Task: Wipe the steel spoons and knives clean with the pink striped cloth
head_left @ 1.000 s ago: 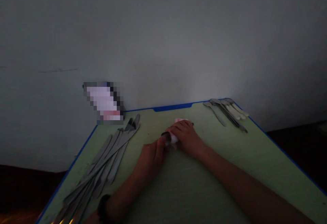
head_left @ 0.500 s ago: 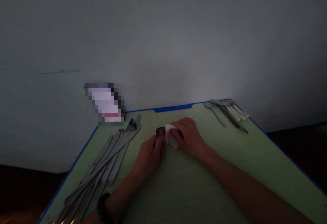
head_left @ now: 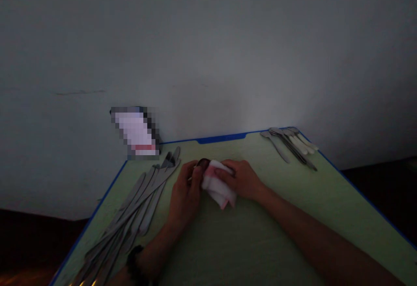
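Near the middle of the table, my left hand [head_left: 187, 190] is closed on a dark, shiny, rounded thing [head_left: 203, 163] that looks like the bowl of a spoon. Fingers and cloth hide the rest of it. My right hand [head_left: 239, 177] grips a white and pink cloth [head_left: 219, 186], pressed against the spoon's right side. A corner of the cloth hangs down toward me. To the left of my left hand lies a loose pile of table knives [head_left: 140, 207], with a few fork-like ends at its far end.
At the far right edge lie several spoons [head_left: 275, 147] and some white-handled cutlery [head_left: 302, 144]. A phone with a blurred screen [head_left: 135, 131] leans on the wall [head_left: 208, 60] at the back left. The light green table [head_left: 254, 242] has a blue rim.
My left hand has shifted slightly left and its fingers have come up round the spoon. The cloth has spread open and hangs lower, with my right hand a little lower too.
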Action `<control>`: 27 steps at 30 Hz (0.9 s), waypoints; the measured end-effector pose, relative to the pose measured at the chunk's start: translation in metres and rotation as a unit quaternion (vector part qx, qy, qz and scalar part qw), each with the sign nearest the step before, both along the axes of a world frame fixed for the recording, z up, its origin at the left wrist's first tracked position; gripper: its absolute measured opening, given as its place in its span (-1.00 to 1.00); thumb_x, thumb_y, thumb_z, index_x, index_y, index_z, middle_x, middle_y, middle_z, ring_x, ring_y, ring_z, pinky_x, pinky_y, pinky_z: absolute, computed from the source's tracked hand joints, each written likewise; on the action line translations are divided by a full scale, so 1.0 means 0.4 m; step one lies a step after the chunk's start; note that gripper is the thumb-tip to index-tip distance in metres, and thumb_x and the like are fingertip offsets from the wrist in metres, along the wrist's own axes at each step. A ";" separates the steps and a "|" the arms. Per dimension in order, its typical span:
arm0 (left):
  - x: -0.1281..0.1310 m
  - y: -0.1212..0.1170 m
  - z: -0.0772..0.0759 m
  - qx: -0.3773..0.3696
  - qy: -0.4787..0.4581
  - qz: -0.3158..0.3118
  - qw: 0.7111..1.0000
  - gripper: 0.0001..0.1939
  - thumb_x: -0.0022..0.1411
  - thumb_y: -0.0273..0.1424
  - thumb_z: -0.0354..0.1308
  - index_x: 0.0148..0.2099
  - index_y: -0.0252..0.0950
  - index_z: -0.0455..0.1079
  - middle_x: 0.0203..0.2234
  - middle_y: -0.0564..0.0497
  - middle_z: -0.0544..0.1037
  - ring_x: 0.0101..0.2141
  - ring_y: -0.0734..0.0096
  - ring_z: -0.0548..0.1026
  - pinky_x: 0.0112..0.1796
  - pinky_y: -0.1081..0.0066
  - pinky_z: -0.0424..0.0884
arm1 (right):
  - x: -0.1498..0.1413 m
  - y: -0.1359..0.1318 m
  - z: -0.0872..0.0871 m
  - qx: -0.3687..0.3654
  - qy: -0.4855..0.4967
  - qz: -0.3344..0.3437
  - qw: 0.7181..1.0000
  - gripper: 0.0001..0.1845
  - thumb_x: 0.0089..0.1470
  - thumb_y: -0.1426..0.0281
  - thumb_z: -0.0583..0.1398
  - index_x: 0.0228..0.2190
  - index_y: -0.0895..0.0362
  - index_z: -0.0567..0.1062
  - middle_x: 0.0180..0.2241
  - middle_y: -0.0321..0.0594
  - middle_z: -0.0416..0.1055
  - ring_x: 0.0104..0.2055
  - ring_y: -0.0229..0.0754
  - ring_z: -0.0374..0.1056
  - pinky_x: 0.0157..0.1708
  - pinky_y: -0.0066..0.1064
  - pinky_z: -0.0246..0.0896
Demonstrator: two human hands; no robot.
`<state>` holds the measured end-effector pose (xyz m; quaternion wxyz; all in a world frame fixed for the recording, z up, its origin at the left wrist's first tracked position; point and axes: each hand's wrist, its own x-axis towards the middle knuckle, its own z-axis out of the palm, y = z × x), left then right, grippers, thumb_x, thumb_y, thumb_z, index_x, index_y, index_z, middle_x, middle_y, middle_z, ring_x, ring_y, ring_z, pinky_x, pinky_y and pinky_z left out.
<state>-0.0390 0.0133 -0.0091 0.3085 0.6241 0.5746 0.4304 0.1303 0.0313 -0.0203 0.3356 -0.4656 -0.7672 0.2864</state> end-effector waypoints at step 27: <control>0.029 -0.043 0.006 -0.020 0.164 -0.186 0.969 -0.71 0.22 -0.18 -0.04 -0.13 -0.25 0.29 -0.38 0.03 0.49 -0.44 0.40 0.43 -0.39 0.41 0.32 | -0.029 0.039 -0.024 -0.261 0.603 -0.079 0.750 -0.76 -0.12 0.27 0.20 -0.39 0.17 0.41 -0.48 -0.25 0.43 -0.48 -0.25 0.31 -0.48 -0.45 0.18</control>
